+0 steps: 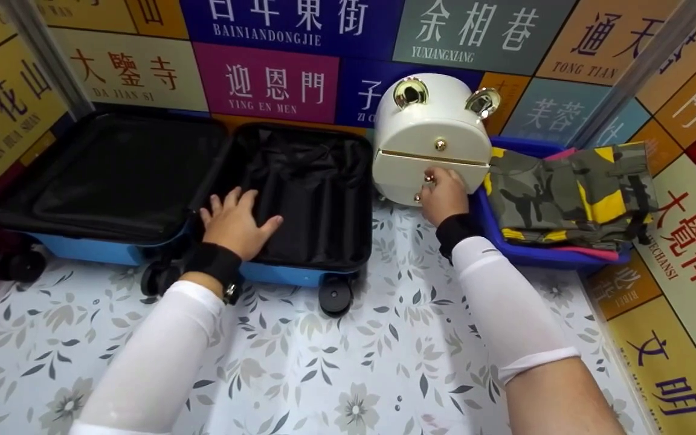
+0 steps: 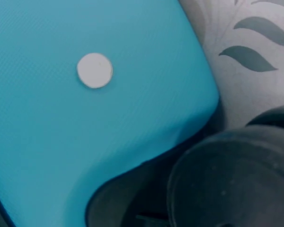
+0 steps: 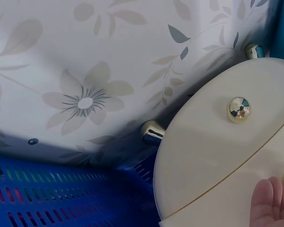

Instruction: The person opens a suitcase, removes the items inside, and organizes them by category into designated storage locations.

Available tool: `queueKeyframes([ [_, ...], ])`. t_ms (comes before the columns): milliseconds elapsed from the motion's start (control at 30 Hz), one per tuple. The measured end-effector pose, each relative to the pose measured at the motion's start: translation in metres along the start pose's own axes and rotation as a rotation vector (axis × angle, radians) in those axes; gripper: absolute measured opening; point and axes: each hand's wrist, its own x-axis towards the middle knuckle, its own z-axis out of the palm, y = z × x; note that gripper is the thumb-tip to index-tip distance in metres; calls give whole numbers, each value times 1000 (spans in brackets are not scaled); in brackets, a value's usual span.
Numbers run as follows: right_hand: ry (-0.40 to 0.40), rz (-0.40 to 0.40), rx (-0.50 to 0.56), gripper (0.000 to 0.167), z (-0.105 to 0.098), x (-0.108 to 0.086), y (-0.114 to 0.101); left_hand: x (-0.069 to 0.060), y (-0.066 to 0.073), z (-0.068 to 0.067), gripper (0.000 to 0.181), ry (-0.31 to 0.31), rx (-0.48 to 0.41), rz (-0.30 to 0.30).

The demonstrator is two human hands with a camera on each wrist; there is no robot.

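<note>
A white cabinet [image 1: 396, 163] with gold frog-like eyes stands against the back wall, its front carrying drawers with round gold knobs. My right hand [image 1: 446, 196] is at the middle drawer's knob [image 1: 429, 179], fingers bent around it. From the right wrist view, the fingertips [image 3: 262, 198] meet this knob at the right edge, while the bottom knob [image 3: 239, 109] is free. A blue suitcase [image 1: 299, 275] lies spread in two halves with black lining. Fingers apart, my left hand [image 1: 236, 223] is over the near inner edge of its right half. The left wrist view shows only the blue shell [image 2: 132, 104] and a black wheel [image 2: 232, 184].
Right of the cabinet, a blue plastic basket [image 1: 541, 257] holds folded camouflage clothing [image 1: 565, 193] with yellow patches. The suitcase's closed-over left half [image 1: 118, 175] reaches the left wall. A leaf-patterned cloth [image 1: 354, 374] covers the surface; printed panels stand behind and at the sides.
</note>
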Motion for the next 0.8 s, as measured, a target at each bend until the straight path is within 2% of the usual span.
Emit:
queueKeyframes([
  [433, 44, 3, -26, 21, -4, -11, -2, -1, 2, -1, 84, -37, 22, -7],
  [800, 127, -19, -25, 17, -2, -22, -4, -2, 6, -2, 86, -68, 22, -5],
])
